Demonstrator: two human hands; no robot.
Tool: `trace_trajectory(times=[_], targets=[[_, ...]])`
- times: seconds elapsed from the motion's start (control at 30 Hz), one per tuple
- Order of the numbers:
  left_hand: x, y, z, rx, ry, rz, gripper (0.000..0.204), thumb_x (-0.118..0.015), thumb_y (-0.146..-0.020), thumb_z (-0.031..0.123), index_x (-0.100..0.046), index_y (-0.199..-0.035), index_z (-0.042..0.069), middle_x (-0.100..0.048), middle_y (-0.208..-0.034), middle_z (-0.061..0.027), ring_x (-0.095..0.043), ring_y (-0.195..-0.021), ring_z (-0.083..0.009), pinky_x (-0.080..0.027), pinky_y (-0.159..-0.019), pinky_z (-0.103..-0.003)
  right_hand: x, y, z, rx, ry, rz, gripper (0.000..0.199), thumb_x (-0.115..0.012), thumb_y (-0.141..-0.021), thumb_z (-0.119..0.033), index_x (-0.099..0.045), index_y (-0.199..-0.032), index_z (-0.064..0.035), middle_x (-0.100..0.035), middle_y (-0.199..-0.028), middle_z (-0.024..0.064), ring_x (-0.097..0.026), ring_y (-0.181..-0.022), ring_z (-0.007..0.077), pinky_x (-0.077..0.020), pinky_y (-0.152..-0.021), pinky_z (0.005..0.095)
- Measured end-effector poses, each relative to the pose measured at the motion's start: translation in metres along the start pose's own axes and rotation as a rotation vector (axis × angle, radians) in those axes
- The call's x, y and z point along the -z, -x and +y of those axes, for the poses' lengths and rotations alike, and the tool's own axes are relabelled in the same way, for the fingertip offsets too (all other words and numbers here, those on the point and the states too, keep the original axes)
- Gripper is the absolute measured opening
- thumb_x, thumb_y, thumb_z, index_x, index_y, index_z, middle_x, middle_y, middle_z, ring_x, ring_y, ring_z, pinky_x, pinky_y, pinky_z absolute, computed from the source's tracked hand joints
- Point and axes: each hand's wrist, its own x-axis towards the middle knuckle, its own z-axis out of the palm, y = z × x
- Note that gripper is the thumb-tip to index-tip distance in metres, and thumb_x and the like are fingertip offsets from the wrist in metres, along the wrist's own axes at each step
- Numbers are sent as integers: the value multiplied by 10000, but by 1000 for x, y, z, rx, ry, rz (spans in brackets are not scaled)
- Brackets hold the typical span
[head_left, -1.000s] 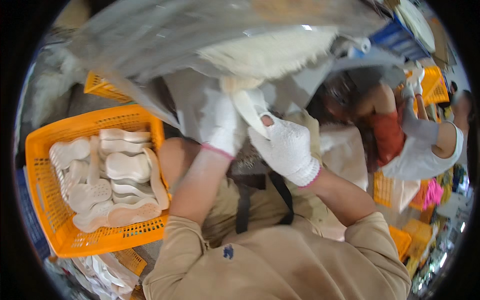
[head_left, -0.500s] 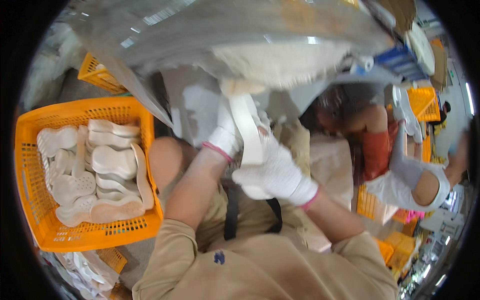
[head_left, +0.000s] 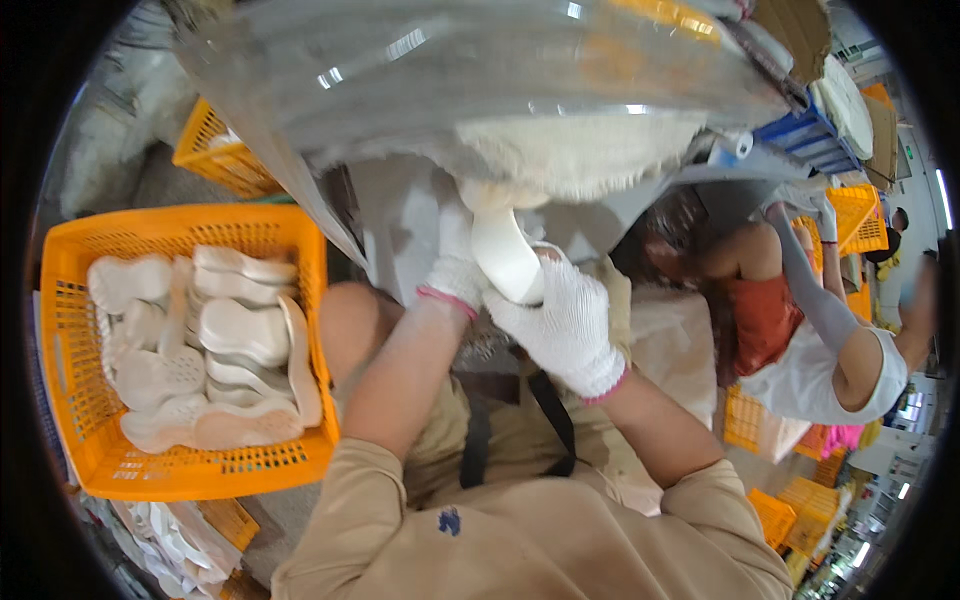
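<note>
A white, smooth, curved sole-shaped piece (head_left: 506, 258) is between my two white-gloved hands, below a pale cloth buffing wheel (head_left: 585, 155). Its far end meets or comes very close to the wheel's lower edge; the exact contact is hard to see. My right hand (head_left: 562, 325) is closed round the near end, fingers wrapped over it. On the far-left side, my left hand (head_left: 455, 262) grips the piece, its fingers partly hidden behind it. An orange basket (head_left: 185, 485) at the left holds several similar white pieces (head_left: 243, 332), some with small holes.
A clear plastic hood (head_left: 450, 75) arches over the wheel. Another orange basket (head_left: 225, 150) stands behind at the left. More white pieces (head_left: 165, 545) lie at the lower left. A co-worker in a white top (head_left: 830, 375) sits close at the right, near other orange baskets.
The piece has changed angle: its near end has swung right and up, shortening in view. My right hand has risen with it. The view has shifted slightly.
</note>
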Motion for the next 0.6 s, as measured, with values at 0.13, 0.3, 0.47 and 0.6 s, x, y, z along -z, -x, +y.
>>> trace_trajectory(times=[0.13,0.3,0.47,0.6], targets=[[28,-9,-5,-71,-150,118,659,-355,-1116,591,-589,-1410,49,-697,-1313,-199,-716,-1124,-348,-620,-957,-481,-9,-24,12,49,-32,35,530,-888,-818,-392,-733,-1175,-32,-776,-960,175,-772,-915,367,-617,-797,430],[25,6,-20,-79,27,105,594,-373,-1132,552,-604,-1387,67,-715,-1282,-168,-721,-1121,-333,-615,-978,-452,-12,-7,2,61,-78,181,517,-894,-818,-403,-748,-1148,-33,-776,-927,186,-782,-814,341,-618,-722,404],[-14,21,-2,-364,69,175,495,-435,-1116,489,-627,-1250,54,-745,-1142,-136,-742,-1012,-314,-621,-895,-443,-34,-38,9,-145,-74,77,533,-887,-809,-440,-779,-1148,-44,-780,-916,189,-775,-847,365,-618,-773,411],[-19,39,6,74,319,117,567,-432,-1091,555,-639,-1288,66,-754,-1158,-151,-728,-1057,-339,-593,-964,-511,-11,-27,6,-127,-128,-106,596,-887,-811,-426,-755,-1253,-49,-776,-1118,197,-752,-1061,375,-586,-923,431]])
